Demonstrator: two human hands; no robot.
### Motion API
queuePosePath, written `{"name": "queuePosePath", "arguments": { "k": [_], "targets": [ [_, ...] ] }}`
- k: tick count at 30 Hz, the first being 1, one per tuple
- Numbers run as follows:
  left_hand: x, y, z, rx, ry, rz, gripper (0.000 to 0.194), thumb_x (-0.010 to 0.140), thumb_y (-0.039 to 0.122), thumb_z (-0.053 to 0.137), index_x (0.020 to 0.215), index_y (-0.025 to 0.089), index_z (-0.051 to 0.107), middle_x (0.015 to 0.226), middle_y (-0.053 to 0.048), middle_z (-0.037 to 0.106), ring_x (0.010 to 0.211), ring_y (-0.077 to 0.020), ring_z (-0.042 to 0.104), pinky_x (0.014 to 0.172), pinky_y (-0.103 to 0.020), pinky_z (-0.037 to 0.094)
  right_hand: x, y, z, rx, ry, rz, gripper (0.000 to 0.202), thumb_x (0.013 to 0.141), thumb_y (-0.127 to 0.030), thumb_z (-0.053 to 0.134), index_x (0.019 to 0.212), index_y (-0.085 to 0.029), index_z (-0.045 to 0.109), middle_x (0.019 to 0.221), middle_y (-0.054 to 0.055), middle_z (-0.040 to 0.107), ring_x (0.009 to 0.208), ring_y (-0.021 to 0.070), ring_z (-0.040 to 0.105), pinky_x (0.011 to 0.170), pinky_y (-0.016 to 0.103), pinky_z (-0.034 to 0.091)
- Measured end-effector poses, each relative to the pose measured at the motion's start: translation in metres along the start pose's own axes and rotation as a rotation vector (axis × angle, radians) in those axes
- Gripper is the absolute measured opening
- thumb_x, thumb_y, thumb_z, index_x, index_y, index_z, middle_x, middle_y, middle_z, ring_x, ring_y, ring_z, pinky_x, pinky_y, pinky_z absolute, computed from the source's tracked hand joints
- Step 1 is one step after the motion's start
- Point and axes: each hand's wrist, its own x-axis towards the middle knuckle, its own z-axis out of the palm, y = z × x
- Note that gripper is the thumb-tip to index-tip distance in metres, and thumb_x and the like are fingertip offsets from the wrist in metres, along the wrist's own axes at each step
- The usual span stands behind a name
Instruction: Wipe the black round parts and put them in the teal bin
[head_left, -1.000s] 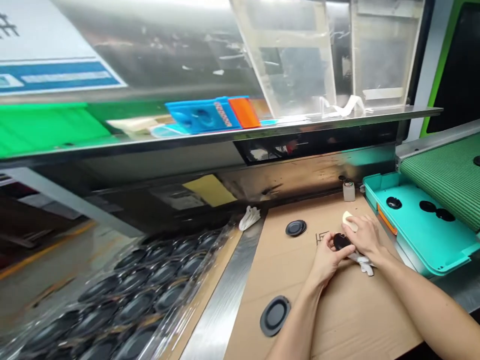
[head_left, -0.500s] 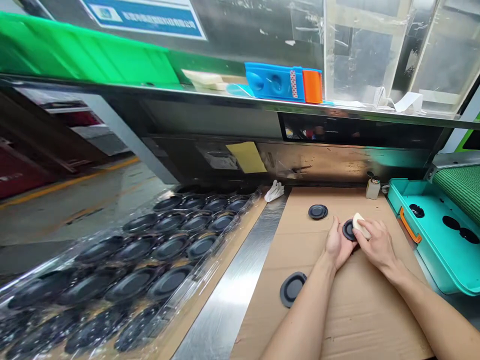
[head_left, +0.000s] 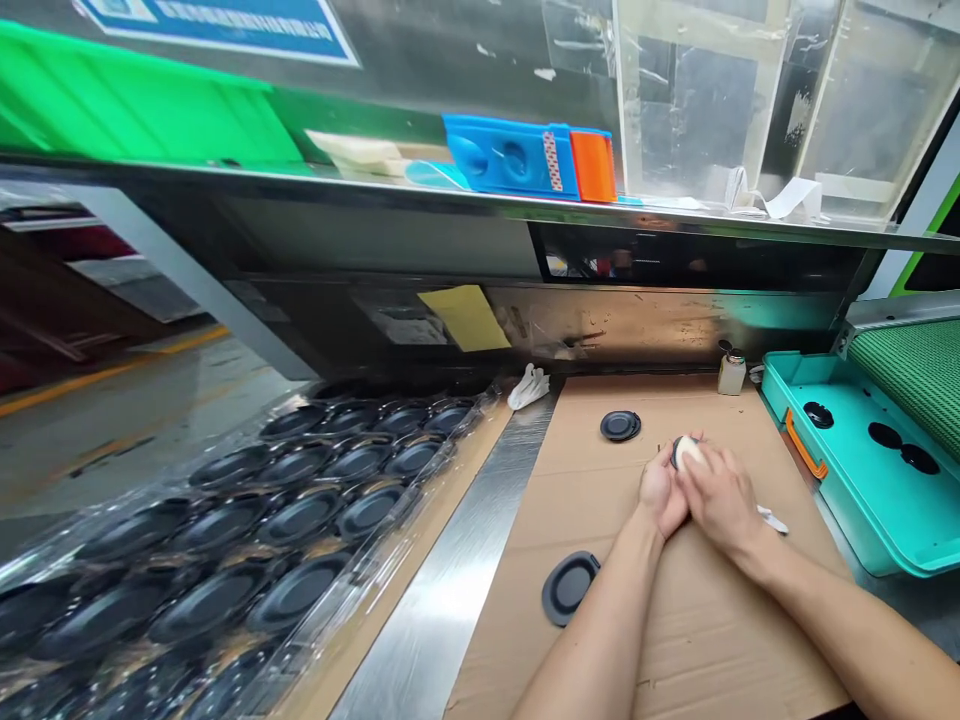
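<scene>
Over the cardboard sheet (head_left: 675,640), my left hand (head_left: 660,495) holds a small round black part (head_left: 676,447), mostly covered. My right hand (head_left: 721,500) grips a cream-coloured pad (head_left: 688,456) and presses it onto that part's face. One black round piece (head_left: 620,426) lies on the cardboard beyond my left hand. A larger dark ring-shaped piece (head_left: 570,588) rests beside my left forearm. Something white (head_left: 772,519) lies flat beside my right wrist.
Clear trays of black parts (head_left: 300,590) fill the left side. A teal bin (head_left: 862,500) with an orange handle stands right. A small bottle (head_left: 731,374) and crumpled white cloth (head_left: 529,388) sit at the back, below a metal shelf (head_left: 480,192).
The pad has moved from the black part's edge to lie over its face, my right hand closer to my left. The white item by my right wrist now shows. The view has shifted slightly.
</scene>
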Motion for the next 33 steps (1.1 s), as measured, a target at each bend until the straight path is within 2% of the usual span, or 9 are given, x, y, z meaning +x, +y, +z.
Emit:
{"name": "queuePosePath", "arguments": {
  "k": [6, 9, 11, 14, 17, 19, 24, 27, 33],
  "targets": [
    [-0.001, -0.001, 0.002, 0.063, 0.008, -0.013, 0.037, 0.101, 0.031, 0.036, 0.102, 0.013, 0.068, 0.109, -0.014, 0.073, 0.107, -0.0219, 0.069, 0.103, -0.038, 0.052, -0.002, -0.005, -0.001, -0.046, -0.013, 0.073, 0.034, 0.101, -0.033, 0.044, 0.123, -0.023, 0.068, 0.12, 0.013, 0.064, 0.099, 0.028, 0.051, 0.087, 0.041, 0.043],
    [-0.002, 0.0, 0.002, 0.077, 0.008, -0.041, 0.039, 0.102, 0.033, 0.035, 0.1, 0.013, 0.068, 0.11, -0.014, 0.073, 0.106, -0.023, 0.069, 0.101, -0.04, 0.053, -0.002, -0.007, -0.001, -0.034, -0.053, -0.036, 0.034, 0.101, -0.033, 0.044, 0.125, -0.024, 0.066, 0.123, 0.012, 0.062, 0.1, 0.0277, 0.051, 0.087, 0.04, 0.043],
    [-0.002, 0.0, 0.001, 0.068, 0.004, -0.027, 0.038, 0.102, 0.032, 0.036, 0.1, 0.012, 0.069, 0.11, -0.013, 0.073, 0.104, -0.0213, 0.069, 0.1, -0.04, 0.054, 0.002, 0.001, -0.004, -0.028, -0.044, 0.004, 0.032, 0.1, -0.033, 0.045, 0.123, -0.024, 0.067, 0.121, 0.013, 0.063, 0.102, 0.0283, 0.051, 0.087, 0.041, 0.043],
    [-0.003, 0.0, 0.001, 0.06, -0.009, -0.008, 0.034, 0.101, 0.031, 0.039, 0.099, 0.013, 0.068, 0.111, -0.013, 0.072, 0.104, -0.0205, 0.069, 0.096, -0.039, 0.055, 0.013, 0.025, -0.011, 0.058, 0.064, 0.137, 0.031, 0.1, -0.032, 0.046, 0.122, -0.023, 0.066, 0.116, 0.013, 0.065, 0.105, 0.0285, 0.053, 0.091, 0.042, 0.044],
    [-0.003, -0.001, 0.003, 0.081, -0.014, -0.005, 0.032, 0.101, 0.033, 0.042, 0.1, 0.013, 0.068, 0.109, -0.012, 0.072, 0.101, -0.0215, 0.069, 0.09, -0.038, 0.057, 0.017, 0.043, -0.02, 0.266, 0.185, 0.139, 0.041, 0.094, -0.033, 0.054, 0.133, -0.021, 0.058, 0.124, 0.012, 0.062, 0.113, 0.0268, 0.055, 0.097, 0.041, 0.045],
    [-0.002, -0.001, 0.004, 0.088, 0.004, 0.016, 0.032, 0.101, 0.033, 0.043, 0.098, 0.014, 0.068, 0.106, -0.011, 0.072, 0.096, -0.0195, 0.069, 0.086, -0.035, 0.058, 0.014, 0.045, -0.026, 0.372, 0.133, 0.132, 0.049, 0.087, -0.034, 0.064, 0.133, -0.02, 0.056, 0.123, 0.011, 0.062, 0.112, 0.0254, 0.058, 0.095, 0.038, 0.048],
    [-0.003, -0.001, 0.005, 0.094, 0.0, 0.047, 0.03, 0.101, 0.035, 0.044, 0.103, 0.016, 0.067, 0.107, -0.01, 0.072, 0.102, -0.0206, 0.068, 0.09, -0.035, 0.057, 0.005, 0.038, -0.034, 0.456, -0.177, 0.07, 0.053, 0.079, -0.027, 0.073, 0.131, -0.024, 0.061, 0.124, 0.008, 0.065, 0.113, 0.0243, 0.061, 0.098, 0.036, 0.047],
    [-0.002, -0.004, 0.003, 0.131, -0.017, 0.057, 0.03, 0.1, 0.036, 0.045, 0.104, 0.016, 0.067, 0.111, -0.011, 0.071, 0.107, -0.023, 0.067, 0.096, -0.04, 0.055, 0.005, 0.035, -0.035, 0.551, -0.185, 0.104, 0.043, 0.086, -0.029, 0.066, 0.128, -0.026, 0.064, 0.123, 0.004, 0.069, 0.109, 0.022, 0.064, 0.094, 0.032, 0.048],
    [-0.001, -0.01, 0.003, 0.211, -0.013, 0.059, 0.033, 0.101, 0.037, 0.043, 0.105, 0.014, 0.067, 0.109, -0.013, 0.071, 0.108, -0.0261, 0.067, 0.099, -0.045, 0.053, 0.011, 0.032, -0.022, 0.685, -0.169, 0.232, 0.021, 0.089, -0.034, 0.059, 0.098, -0.021, 0.073, 0.088, 0.0, 0.074, 0.079, 0.0163, 0.067, 0.069, 0.023, 0.048]
  ]
}}
